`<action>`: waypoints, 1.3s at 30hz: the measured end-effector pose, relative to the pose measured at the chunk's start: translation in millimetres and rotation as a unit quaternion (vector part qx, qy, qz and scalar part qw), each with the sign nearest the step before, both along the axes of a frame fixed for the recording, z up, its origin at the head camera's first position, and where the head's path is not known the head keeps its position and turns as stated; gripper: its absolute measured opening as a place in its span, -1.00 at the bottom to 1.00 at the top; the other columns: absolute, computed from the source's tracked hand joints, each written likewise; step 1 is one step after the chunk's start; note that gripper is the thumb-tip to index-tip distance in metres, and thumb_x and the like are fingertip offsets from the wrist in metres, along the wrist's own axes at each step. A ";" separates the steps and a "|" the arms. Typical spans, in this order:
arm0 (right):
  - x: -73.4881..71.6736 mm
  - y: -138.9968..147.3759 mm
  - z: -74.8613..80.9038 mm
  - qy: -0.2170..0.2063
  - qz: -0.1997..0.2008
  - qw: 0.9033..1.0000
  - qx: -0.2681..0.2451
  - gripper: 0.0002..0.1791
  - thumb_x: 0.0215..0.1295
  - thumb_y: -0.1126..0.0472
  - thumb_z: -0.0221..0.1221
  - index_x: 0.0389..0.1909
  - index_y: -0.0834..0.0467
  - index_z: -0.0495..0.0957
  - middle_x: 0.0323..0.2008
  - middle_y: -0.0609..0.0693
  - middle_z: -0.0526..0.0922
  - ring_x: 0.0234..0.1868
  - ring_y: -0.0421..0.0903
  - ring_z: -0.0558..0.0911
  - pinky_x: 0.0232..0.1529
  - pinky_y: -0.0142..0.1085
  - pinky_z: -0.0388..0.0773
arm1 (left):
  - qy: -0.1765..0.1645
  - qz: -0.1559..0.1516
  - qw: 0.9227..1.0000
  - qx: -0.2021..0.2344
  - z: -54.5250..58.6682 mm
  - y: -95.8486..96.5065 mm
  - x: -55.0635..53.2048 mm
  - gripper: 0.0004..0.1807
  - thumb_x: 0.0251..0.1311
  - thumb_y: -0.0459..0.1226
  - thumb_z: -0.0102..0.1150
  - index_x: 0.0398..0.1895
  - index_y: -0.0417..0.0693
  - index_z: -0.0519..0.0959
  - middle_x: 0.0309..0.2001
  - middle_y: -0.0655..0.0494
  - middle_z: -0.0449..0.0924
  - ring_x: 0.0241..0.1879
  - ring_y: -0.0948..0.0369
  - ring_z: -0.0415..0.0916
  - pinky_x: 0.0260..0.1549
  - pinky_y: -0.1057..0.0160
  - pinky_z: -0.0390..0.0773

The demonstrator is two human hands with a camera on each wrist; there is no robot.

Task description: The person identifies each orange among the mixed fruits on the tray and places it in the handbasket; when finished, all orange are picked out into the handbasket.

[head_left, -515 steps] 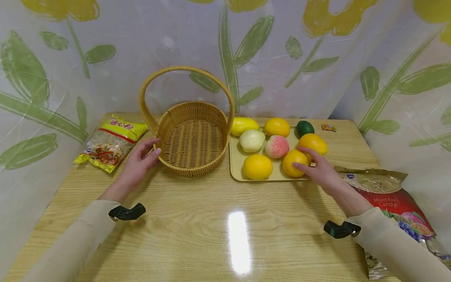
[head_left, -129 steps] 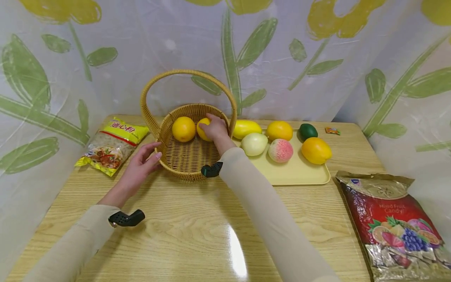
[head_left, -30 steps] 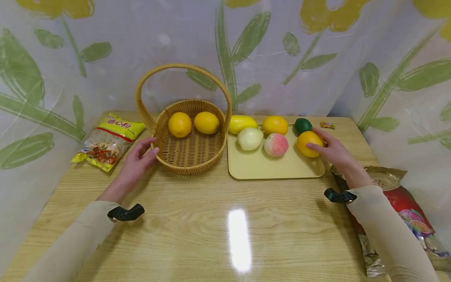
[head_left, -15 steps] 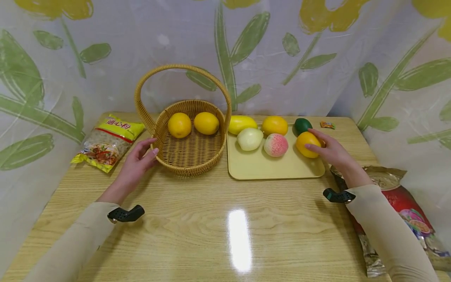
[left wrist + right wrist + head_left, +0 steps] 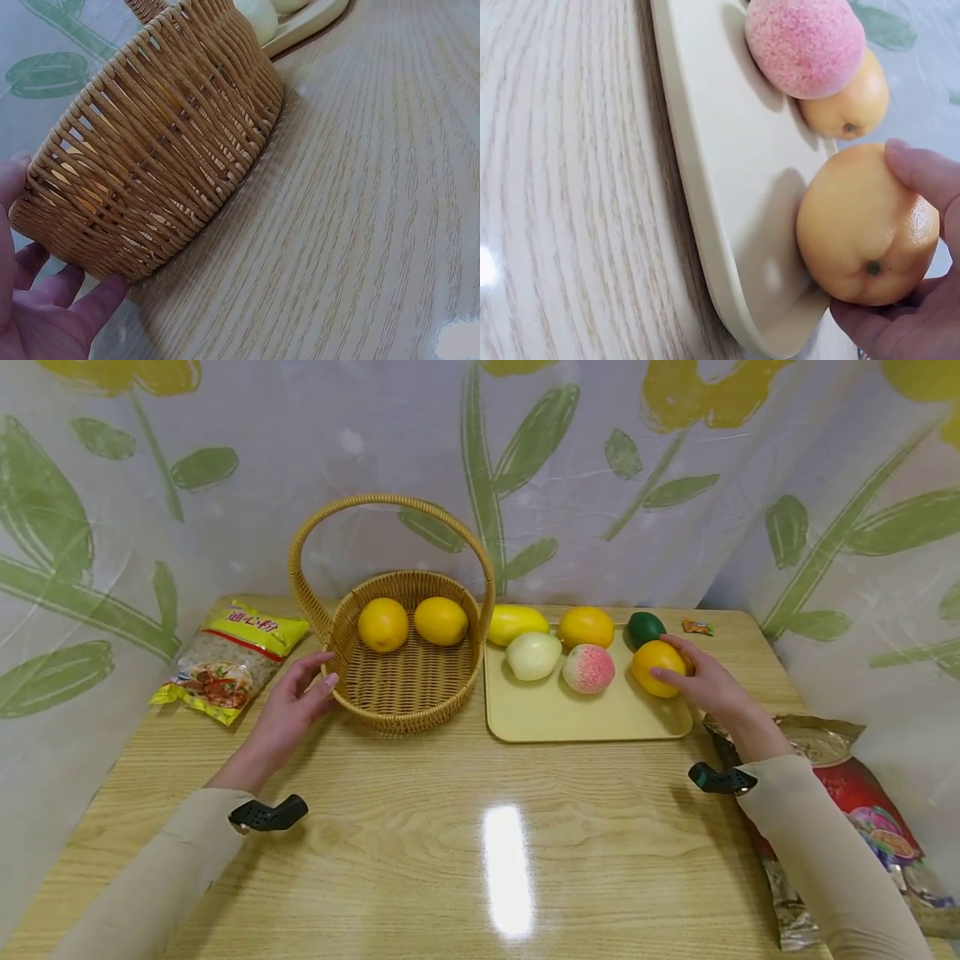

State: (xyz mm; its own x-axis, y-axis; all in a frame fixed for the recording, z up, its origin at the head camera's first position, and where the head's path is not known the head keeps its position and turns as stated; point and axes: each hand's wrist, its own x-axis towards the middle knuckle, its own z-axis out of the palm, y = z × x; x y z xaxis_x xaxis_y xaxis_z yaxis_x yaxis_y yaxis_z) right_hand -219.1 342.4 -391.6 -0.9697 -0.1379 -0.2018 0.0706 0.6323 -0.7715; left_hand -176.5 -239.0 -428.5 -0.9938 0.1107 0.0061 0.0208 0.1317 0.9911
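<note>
My left hand (image 5: pixel 292 706) holds the left rim of a tall-handled wicker basket (image 5: pixel 405 722), thumb at the rim and fingertips against the outer wall (image 5: pixel 150 150). Inside lie an orange (image 5: pixel 383 625) and a lemon-like yellow fruit (image 5: pixel 441 621). My right hand (image 5: pixel 708 681) grips a rounded yellow-orange fruit (image 5: pixel 866 225) at the right end of a cream tray (image 5: pixel 570 720), thumb on one side and fingers under the other. Whether this fruit still touches the tray I cannot tell. Beside it are a pink-and-white peach (image 5: pixel 588 668) and a dark green fruit (image 5: pixel 645 630).
The tray also bears a pale green fruit (image 5: pixel 533 656), a long yellow fruit (image 5: pixel 517 624) and a yellow-orange fruit (image 5: pixel 587 627). A pasta bag (image 5: pixel 232 660) lies left, a candy bag (image 5: pixel 862 793) under my right forearm. A small wrapped candy (image 5: pixel 698 627) sits at the back right.
Since the oldest frame, two yellow fruits from the tray's front have come into the basket. My right hand has returned to the tray and grips another fruit; the last second shows almost no movement.
</note>
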 end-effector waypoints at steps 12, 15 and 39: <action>8.0 -7.8 0.1 0.028 -0.007 1.000 0.011 -0.15 0.40 -0.05 0.16 0.55 0.04 -0.06 0.45 0.33 0.04 0.28 0.31 0.20 0.33 0.22 0.11 | -0.002 -0.001 1.000 0.005 2.8 0.8 1.2 -0.36 0.44 -0.08 0.02 0.48 -0.08 0.13 0.50 -0.18 -0.04 0.40 -0.12 0.08 0.10 0.26 0.53; 10.8 -13.1 1.2 0.052 -0.019 0.998 0.015 -0.17 0.42 -0.02 0.15 0.55 0.08 -0.04 0.44 0.35 0.08 0.26 0.33 0.22 0.32 0.23 0.14 | 0.001 -0.001 1.000 0.005 3.6 1.2 1.4 -0.36 0.44 -0.08 0.02 0.47 -0.10 0.14 0.49 -0.20 -0.02 0.39 -0.12 0.10 0.09 0.28 0.53; 45.7 -119.3 77.4 0.098 0.052 0.992 -0.057 -0.38 0.43 -0.07 0.11 0.47 -0.19 0.22 0.41 0.02 0.26 0.17 0.03 0.40 0.13 -0.13 0.46 | -0.011 -0.002 1.000 -0.011 4.8 1.1 1.3 -0.34 0.44 -0.03 0.00 0.49 -0.07 0.11 0.52 -0.11 -0.08 0.43 -0.08 0.03 0.19 0.08 0.43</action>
State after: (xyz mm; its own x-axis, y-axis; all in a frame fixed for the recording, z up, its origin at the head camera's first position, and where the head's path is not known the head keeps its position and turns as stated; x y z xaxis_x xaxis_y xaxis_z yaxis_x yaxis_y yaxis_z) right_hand -173.4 223.1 -314.2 -0.9679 -0.2513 0.0113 -0.1487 0.5357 -0.8312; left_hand -175.2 -237.9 -423.7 -0.9932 0.1151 -0.0186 -0.0008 0.1529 0.9882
